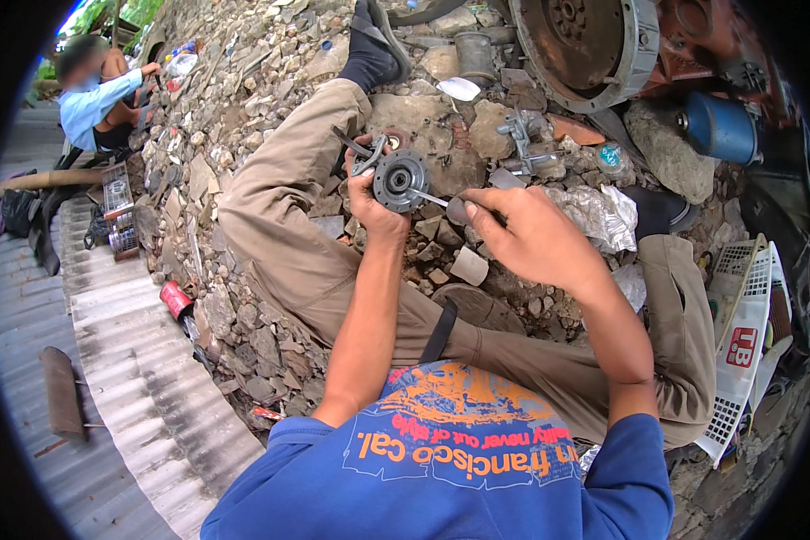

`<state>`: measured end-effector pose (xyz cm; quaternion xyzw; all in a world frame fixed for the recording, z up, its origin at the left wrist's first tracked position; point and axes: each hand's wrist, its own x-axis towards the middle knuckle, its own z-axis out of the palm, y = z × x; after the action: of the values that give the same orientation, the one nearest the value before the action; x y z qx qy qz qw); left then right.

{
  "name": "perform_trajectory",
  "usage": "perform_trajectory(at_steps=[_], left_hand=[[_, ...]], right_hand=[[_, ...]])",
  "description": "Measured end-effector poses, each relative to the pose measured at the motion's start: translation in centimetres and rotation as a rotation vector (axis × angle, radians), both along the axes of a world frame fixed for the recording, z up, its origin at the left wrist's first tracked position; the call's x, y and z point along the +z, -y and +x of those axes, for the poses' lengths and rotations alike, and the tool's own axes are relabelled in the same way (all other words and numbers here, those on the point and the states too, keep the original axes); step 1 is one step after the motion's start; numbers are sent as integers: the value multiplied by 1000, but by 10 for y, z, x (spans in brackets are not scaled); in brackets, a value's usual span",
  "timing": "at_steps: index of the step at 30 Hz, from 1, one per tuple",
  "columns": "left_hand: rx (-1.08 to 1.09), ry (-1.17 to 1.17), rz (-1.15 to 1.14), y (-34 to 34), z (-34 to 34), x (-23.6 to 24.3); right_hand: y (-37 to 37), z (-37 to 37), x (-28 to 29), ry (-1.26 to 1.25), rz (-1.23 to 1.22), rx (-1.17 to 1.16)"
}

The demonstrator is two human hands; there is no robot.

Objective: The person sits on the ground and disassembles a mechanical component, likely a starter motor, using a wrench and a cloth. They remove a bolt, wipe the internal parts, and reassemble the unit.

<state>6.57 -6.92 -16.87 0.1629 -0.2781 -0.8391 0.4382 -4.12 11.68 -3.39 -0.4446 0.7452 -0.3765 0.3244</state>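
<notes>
Head camera view: a person's left hand (367,200) is holding a round grey metal part (400,180) above the rubble (470,266), between the spread trouser legs (283,202), while the right hand (531,227) is steering a thin-shafted tool (458,212) toward its face. Holes are ringing that face around a central hub, and a curved metal bracket (366,160) is lying against the part's upper left side. The part is looking stiff and dense, probably weighty for its size and hard to dent; any grease would likely be making it slippery, so the outer rim is offering the surest hold. The left hand's fingers and thumb are curling around the lower left rim, opened only to its thickness. The right hand is clasping the tool's handle, its shaft crossing the part's right edge; whether the tip is resting in a hole is too small to tell.
</notes>
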Motion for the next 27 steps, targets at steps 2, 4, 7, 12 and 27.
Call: perform_trajectory(at_steps=[2, 4, 7, 12, 27], left_hand=[[9, 5, 64, 0, -2, -1], [-42, -26, 138, -4, -3, 7], [-47, -61, 232, -8, -5, 10], [-32, -57, 303, -8, -3, 6], [54, 30, 134, -6, -8, -4]], right_hand=[[0, -13, -6, 146, 9, 65], [-3, -25, -16, 253, -34, 15], [-9, -37, -14, 350, -42, 6], [-9, -37, 9, 367, -44, -32], [-2, -23, -5, 257, -38, -76]])
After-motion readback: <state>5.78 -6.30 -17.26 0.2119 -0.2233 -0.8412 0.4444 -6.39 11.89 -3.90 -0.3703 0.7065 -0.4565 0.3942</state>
